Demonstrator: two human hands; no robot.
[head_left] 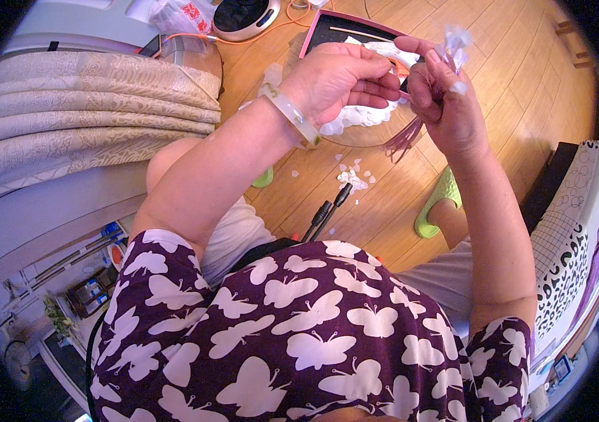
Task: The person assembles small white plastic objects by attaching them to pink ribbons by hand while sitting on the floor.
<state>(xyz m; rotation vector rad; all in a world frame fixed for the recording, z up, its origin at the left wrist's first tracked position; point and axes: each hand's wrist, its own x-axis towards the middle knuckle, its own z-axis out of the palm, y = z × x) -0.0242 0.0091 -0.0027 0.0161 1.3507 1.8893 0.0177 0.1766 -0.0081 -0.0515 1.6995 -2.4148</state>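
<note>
My right hand (447, 102) is closed round a bunch of thin purplish-brown stems (405, 139), which hang out below the palm. Pale translucent petals (456, 43) stick up above its fingers. My left hand (345, 81), a pale bangle (289, 114) at its wrist, faces it a short way off. Its thumb and fingertips come together in a pinch; whatever lies between them is too small to make out. A bit of orange (399, 68) shows between the hands. Beneath them is a heap of white petal-like pieces (356, 118) on a round, see-through surface.
A pink-edged dark tray (320, 29) holding a light stick lies beyond my hands. Small white pieces (353, 177) are scattered on the wooden floor. Two black cable plugs (333, 204) rise near my lap. Beige patterned cloth (95, 105) is at left, a patterned white cover (572, 246) at right.
</note>
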